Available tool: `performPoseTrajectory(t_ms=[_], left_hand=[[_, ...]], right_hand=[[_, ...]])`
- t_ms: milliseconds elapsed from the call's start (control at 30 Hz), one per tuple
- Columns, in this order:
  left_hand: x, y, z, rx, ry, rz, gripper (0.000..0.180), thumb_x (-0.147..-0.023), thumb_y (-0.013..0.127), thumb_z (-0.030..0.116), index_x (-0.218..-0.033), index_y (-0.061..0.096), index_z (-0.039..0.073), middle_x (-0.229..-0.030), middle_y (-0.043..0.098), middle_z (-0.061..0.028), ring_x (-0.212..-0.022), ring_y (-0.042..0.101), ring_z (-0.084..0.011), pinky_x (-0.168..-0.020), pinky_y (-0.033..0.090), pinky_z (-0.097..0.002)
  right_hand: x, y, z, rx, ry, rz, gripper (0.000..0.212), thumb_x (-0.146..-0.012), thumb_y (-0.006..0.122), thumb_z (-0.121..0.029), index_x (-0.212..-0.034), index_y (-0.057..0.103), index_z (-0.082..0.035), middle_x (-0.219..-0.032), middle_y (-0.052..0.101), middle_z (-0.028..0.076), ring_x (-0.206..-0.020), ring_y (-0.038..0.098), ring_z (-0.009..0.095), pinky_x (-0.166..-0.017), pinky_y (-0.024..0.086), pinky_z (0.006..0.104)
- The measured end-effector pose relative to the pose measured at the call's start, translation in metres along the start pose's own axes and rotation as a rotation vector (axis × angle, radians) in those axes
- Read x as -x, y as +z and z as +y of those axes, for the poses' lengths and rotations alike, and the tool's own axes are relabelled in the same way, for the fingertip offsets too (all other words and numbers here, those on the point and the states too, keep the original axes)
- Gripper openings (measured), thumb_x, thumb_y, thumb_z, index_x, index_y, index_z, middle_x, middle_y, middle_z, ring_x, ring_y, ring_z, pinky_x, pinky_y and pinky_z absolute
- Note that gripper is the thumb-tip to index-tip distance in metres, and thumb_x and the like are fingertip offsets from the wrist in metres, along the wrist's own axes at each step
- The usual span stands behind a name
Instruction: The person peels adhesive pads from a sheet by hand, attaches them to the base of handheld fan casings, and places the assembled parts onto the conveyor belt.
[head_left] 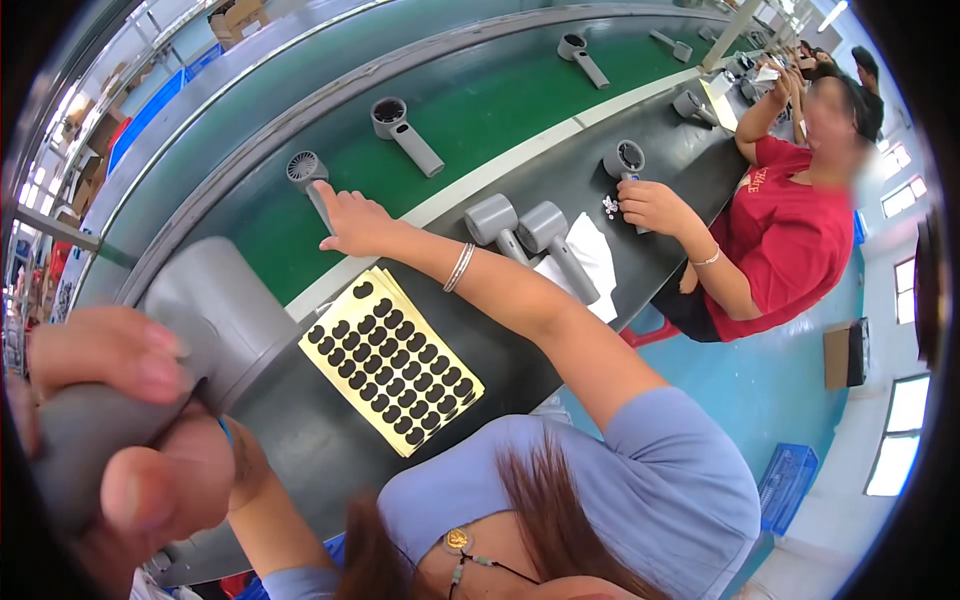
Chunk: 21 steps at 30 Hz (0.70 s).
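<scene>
Close up at the lower left, my left hand is closed around a large-looking grey handheld fan, its cylindrical head toward the upper right. More fingers lie along that fan's upper side; I cannot tell whose they are. My right arm stretches over the dark worktop to the green conveyor belt. There my right hand has its thumb and fingers about the handle of another grey handheld fan, whose ribbed round face shows. Below that arm lies a stack of gold sheets with rows of black stickers.
More grey fans ride the belt, one just beyond my right hand. Two fans lie on the worktop beside white paper. At the right, a co-worker in a red shirt holds a fan. A pale rail edges the belt.
</scene>
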<state>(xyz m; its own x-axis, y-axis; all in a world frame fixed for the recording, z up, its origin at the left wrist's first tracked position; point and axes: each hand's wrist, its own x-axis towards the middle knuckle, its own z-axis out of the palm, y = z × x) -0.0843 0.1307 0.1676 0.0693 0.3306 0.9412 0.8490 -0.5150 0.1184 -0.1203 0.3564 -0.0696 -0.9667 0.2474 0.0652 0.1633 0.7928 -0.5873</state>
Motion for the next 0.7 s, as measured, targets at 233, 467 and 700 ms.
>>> performPoseTrajectory(t_ms=[233,467,700], left_hand=[[0.076,-0.005,-0.005,-0.188,-0.270,-0.031,0.057,-0.096,0.042,0.015,-0.147,0.022,0.028,-0.114,0.045,-0.0208,-0.063,0.054,-0.0226,-0.064,0.046,-0.0348],[0.147,0.008,0.014,-0.044,-0.425,0.159,0.074,-0.090,0.045,0.000,-0.150,0.005,0.017,-0.114,0.049,-0.0208,-0.068,0.056,-0.0207,-0.073,0.046,-0.0370],[0.184,-0.042,0.056,-0.057,-0.976,0.583,0.070,-0.084,0.050,0.002,-0.147,0.019,0.002,-0.107,0.056,-0.0195,-0.063,0.057,-0.0178,-0.064,0.047,-0.0281]], right_hand=[[0.008,0.007,-0.009,-0.062,0.020,0.052,0.089,-0.080,0.071,-0.030,-0.142,0.012,-0.007,-0.110,0.051,0.024,-0.103,0.051,0.039,-0.086,0.045,0.0479],[0.004,0.022,-0.024,0.064,-0.015,0.120,0.084,-0.081,0.070,-0.027,-0.142,0.016,-0.007,-0.111,0.052,0.024,-0.105,0.051,0.040,-0.087,0.043,0.0487],[0.002,0.036,-0.025,0.076,-0.025,0.187,0.082,-0.078,0.071,-0.023,-0.139,0.021,-0.003,-0.110,0.054,0.025,-0.099,0.054,0.043,-0.085,0.044,0.0520]])
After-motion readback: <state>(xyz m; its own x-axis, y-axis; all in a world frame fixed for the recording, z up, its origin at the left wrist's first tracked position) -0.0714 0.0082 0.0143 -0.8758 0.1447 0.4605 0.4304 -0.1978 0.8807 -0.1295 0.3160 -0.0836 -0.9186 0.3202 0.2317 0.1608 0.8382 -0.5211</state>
